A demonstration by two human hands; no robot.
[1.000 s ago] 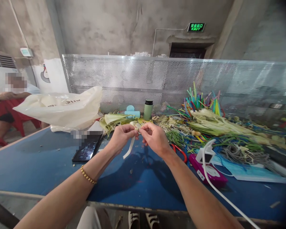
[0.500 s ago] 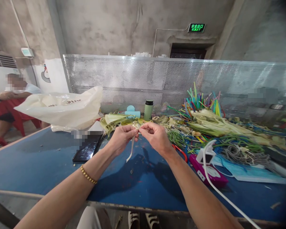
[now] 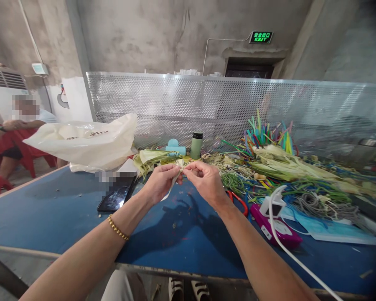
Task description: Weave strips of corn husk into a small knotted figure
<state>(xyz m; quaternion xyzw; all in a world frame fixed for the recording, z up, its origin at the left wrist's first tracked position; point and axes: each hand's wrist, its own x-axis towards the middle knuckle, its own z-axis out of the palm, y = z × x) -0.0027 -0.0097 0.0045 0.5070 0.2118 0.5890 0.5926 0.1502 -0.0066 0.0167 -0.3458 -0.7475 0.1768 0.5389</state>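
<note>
Above the blue table (image 3: 163,246), my left hand (image 3: 161,182) pinches a pale corn husk strip (image 3: 171,189) between thumb and fingers. One end of the strip dangles below that hand. My right hand (image 3: 206,180) meets it fingertip to fingertip, its thumb and forefinger closed on the same strip. A small pale folded or knotted bit shows between the fingertips; its exact shape is hidden. Just behind the hands lie loose husk leaves (image 3: 153,156).
Behind stand a green bottle (image 3: 196,145) and a light blue case (image 3: 176,150). Left are a plastic bag (image 3: 81,140) and a tablet (image 3: 114,200). Right are red-handled scissors (image 3: 240,202), a purple power strip (image 3: 275,230), cord bundles (image 3: 319,202) and husks (image 3: 278,167). A person sits far left.
The strip's dangling end has swung up and left, closer to my left hand. Both hands keep their pinch at nearly the same place; the view has shifted slightly.
</note>
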